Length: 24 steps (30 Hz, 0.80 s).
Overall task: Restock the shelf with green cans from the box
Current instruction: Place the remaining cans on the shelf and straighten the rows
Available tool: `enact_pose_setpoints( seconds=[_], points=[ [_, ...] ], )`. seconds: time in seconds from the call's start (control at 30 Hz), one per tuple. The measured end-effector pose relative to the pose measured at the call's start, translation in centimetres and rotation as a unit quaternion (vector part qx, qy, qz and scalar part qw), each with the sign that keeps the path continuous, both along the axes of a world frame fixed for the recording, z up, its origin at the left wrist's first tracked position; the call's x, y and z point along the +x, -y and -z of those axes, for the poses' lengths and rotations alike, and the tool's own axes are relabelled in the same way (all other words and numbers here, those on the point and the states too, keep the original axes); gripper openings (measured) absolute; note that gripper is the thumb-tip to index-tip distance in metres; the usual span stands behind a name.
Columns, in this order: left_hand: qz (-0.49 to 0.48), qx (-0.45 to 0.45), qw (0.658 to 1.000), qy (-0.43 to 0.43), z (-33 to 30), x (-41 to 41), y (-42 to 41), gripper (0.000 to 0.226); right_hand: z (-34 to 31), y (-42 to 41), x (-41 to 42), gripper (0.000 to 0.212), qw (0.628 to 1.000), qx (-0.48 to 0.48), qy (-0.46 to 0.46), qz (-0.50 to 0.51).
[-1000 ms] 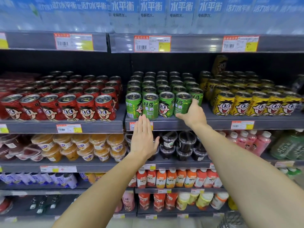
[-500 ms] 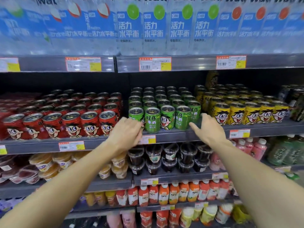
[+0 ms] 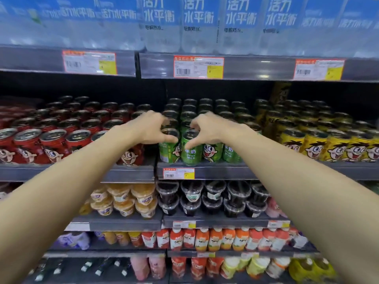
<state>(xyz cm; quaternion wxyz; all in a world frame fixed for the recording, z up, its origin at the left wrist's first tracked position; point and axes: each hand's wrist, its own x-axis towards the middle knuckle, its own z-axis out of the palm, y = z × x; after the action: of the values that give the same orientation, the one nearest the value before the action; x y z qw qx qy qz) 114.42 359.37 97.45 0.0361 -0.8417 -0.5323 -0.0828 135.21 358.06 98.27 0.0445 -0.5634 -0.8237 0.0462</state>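
Observation:
Green milk-drink cans stand in several rows on the middle shelf (image 3: 225,173). My left hand (image 3: 149,128) reaches over the front row, and its thumb and curled fingers grip the top of the leftmost front green can (image 3: 169,151). My right hand (image 3: 209,128) is right beside it, with thumb and curled fingers round the top of the second front green can (image 3: 190,153). Two more front green cans (image 3: 213,152) stand untouched to the right. The image is slightly blurred. No box is in view.
Red cans (image 3: 51,144) fill the shelf to the left and yellow cans (image 3: 328,146) to the right. Water bottles (image 3: 196,27) stand on the shelf above, which hangs low over the cans. Below are pudding cups (image 3: 123,199), dark jelly cups (image 3: 213,197) and juice bottles (image 3: 205,238).
Both hands rose from the shelf's front edge and came together at the two left front green cans, fingers curling round the can tops. The view moved closer to the shelf.

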Motion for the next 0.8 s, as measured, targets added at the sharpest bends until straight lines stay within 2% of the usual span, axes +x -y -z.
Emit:
enact_pose_setpoints(
  seconds=[0.17,0.33,0.4,0.5,0.57,0.67,0.8],
  points=[
    [-0.032,-0.081,0.994,0.064,-0.1,-0.3,-1.5,0.075,0.2,-3.7,-0.5,0.087,0.999,-0.034,0.024,-0.026],
    [-0.061,-0.138,0.987,-0.048,-1.4,1.0,-3.0,0.062,0.2,-4.5,-0.4,0.07,0.997,-0.051,0.017,-0.062],
    [-0.058,-0.139,0.987,-0.06,-1.4,0.8,-3.3,0.065,0.6,-4.2,-0.1,0.068,0.997,-0.044,0.002,-0.069],
    [-0.058,-0.108,0.992,-0.028,-0.5,0.7,-2.7,0.073,1.3,-3.7,0.4,0.058,0.997,-0.011,0.003,-0.081],
    [-0.046,-0.09,0.994,0.032,0.2,0.8,-2.2,0.086,1.0,-3.3,0.6,0.054,0.997,-0.005,-0.002,-0.074],
    [-0.015,-0.095,0.993,0.071,0.9,0.1,-1.4,0.082,0.2,-2.8,0.3,0.055,0.997,-0.034,0.02,-0.063],
    [-0.01,-0.078,0.996,0.045,0.7,-0.3,-1.8,0.082,-0.7,-2.2,-0.7,0.078,0.996,-0.06,0.065,-0.03]
  ],
)
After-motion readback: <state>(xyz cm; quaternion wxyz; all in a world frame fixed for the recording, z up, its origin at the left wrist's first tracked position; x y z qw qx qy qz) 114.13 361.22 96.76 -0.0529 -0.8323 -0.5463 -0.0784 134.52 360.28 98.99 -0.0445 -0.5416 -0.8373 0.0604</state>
